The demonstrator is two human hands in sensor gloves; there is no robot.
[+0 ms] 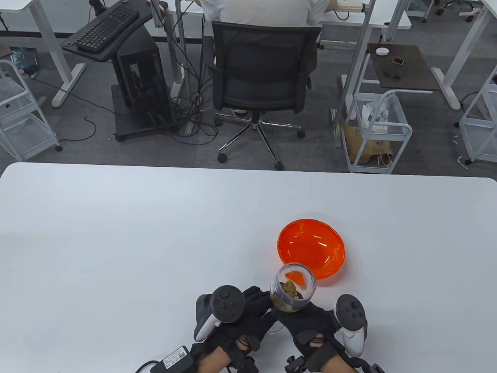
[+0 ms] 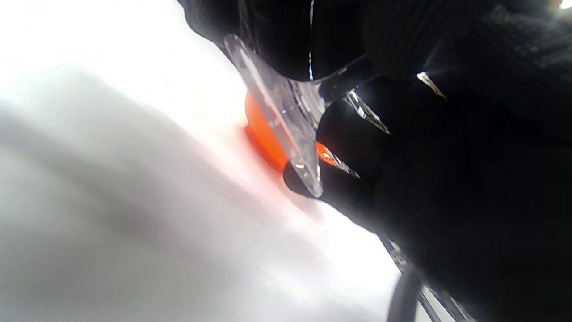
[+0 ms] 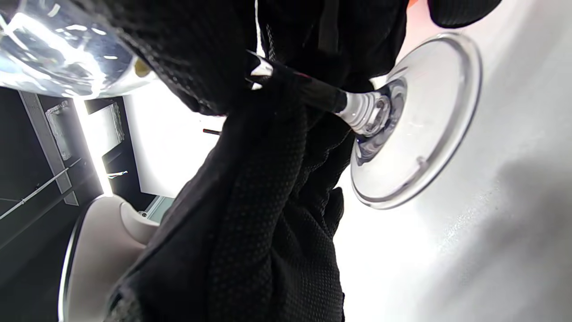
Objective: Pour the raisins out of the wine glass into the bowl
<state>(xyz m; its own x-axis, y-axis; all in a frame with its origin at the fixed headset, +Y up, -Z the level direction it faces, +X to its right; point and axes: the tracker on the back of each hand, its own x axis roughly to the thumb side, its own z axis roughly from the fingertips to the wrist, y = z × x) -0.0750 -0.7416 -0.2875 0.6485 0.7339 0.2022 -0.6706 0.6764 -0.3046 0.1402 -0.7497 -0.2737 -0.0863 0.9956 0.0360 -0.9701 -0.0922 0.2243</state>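
A clear wine glass (image 1: 293,289) with greenish raisins (image 1: 289,292) in it is held just off the white table, right at the near rim of the orange bowl (image 1: 310,248). My right hand (image 1: 306,322) grips its stem (image 3: 321,96) from below; the round foot (image 3: 424,120) hangs tilted above the table. My left hand (image 1: 256,307) reaches in from the left, and its fingers (image 2: 277,40) lie against the foot (image 2: 286,116). The bowl looks empty, and a strip of it shows behind the foot in the left wrist view (image 2: 263,134).
The white table (image 1: 136,241) stretches wide to the left and far side of the bowl. A cable and a small box (image 1: 174,357) lie at the near edge under my left wrist. An office chair (image 1: 260,74) and desks stand beyond the table.
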